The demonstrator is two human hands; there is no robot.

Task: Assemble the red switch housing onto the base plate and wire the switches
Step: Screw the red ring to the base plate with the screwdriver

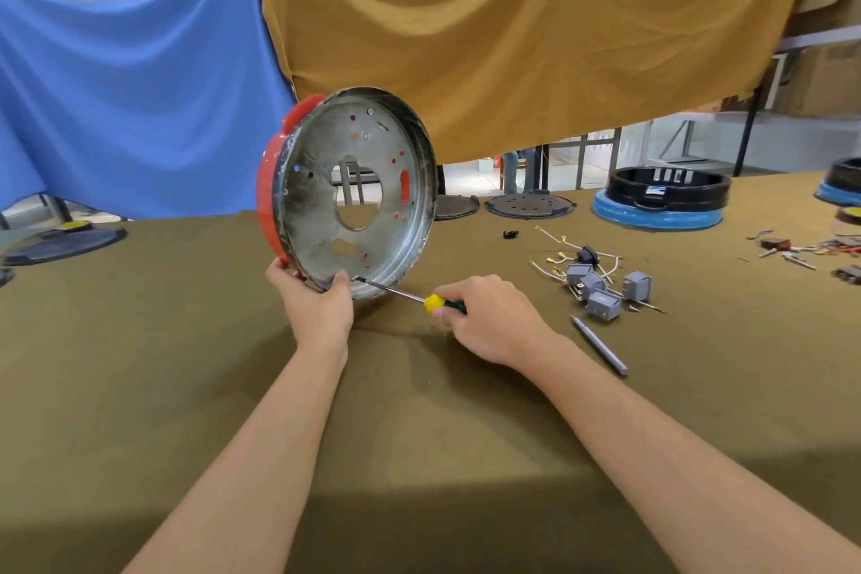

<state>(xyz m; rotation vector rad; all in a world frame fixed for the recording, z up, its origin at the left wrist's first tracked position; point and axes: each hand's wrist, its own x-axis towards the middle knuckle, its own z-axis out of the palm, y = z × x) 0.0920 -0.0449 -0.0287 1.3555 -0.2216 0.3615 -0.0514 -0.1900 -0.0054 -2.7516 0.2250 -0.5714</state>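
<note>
While the round grey metal base plate (354,186), backed by the red plastic switch housing (269,182), is gripped upright on the table by the left hand (321,308), the yellow-green-handled screwdriver (410,294) is clasped by the right hand (489,317); tip slip is risked if the plate tilts.

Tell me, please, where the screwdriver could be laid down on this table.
Bare cloth lies in front of the base plate, between both forearms, and left of the left hand. Crowded: right of the right hand, around the grey switches, wires and grey pen.
</note>
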